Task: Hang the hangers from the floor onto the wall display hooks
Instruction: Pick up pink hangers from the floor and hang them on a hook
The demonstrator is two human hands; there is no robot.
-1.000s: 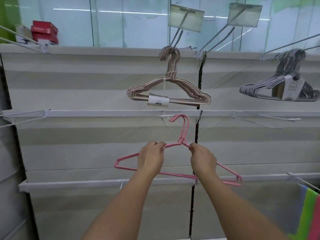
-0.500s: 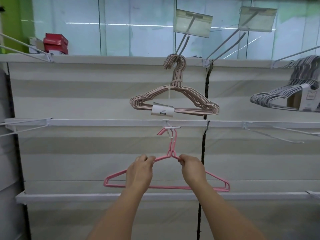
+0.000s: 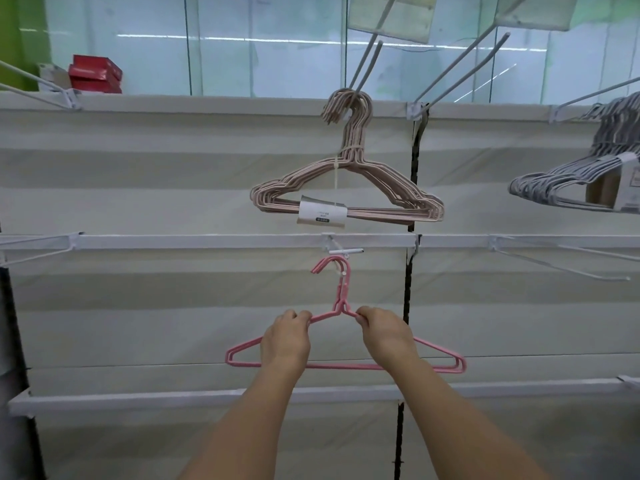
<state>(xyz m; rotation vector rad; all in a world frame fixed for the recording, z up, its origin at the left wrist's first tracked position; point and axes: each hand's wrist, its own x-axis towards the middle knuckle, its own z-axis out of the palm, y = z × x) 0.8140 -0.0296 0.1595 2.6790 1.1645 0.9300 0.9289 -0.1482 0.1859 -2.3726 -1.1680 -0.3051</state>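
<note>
A small bundle of pink wire hangers (image 3: 341,299) is held up against the wall display. My left hand (image 3: 285,336) grips its left shoulder wire and my right hand (image 3: 386,332) grips the right shoulder wire, both close to the neck. The pink hook tops sit just under the white display hook (image 3: 346,251) on the middle rail, with its lower prong seeming to pass through them. Whether the bundle's weight rests on the prong cannot be told.
A banded bundle of beige hangers (image 3: 346,188) hangs from the top-rail hook directly above. A grey bundle (image 3: 581,181) hangs at upper right. Bare white hooks jut out at the left (image 3: 38,245) and right (image 3: 561,258) of the middle rail. Red boxes (image 3: 95,74) sit on top, far left.
The pink hangers have moved left and under the middle-rail hook, their hook tops now at its prong. Both hands still grip the shoulders. The camera has drawn nearer to the wall.
</note>
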